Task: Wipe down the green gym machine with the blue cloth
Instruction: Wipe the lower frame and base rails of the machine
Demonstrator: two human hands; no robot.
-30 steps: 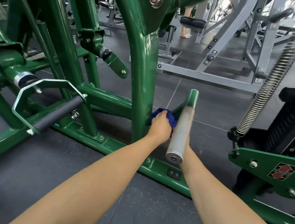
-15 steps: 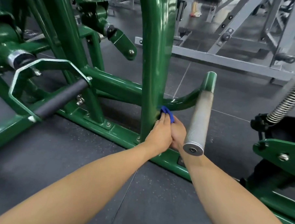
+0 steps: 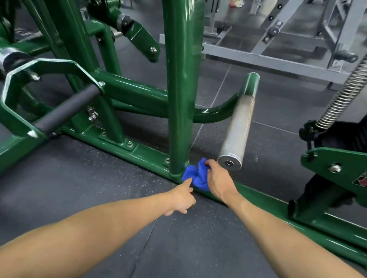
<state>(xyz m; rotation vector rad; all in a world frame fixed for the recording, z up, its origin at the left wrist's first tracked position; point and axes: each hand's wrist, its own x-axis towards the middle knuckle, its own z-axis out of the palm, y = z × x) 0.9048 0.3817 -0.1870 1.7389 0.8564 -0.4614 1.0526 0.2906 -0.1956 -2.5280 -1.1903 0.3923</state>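
Gym floor [image 3: 92, 187], beside the green machine [image 3: 181, 75] post's base: my right hand [image 3: 219, 179] grips the blue cloth [image 3: 197, 177]; my left hand [image 3: 181, 198] touches it with one straight forefinger.

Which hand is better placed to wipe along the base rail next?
Right, probably. The right hand grips the cloth, bunched on the rail at the foot of the post; the left hand only touches it with one fingertip.

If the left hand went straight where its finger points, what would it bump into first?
The blue cloth. The left hand points one finger at it and seems to touch its edge. Right behind the cloth stands the green post.
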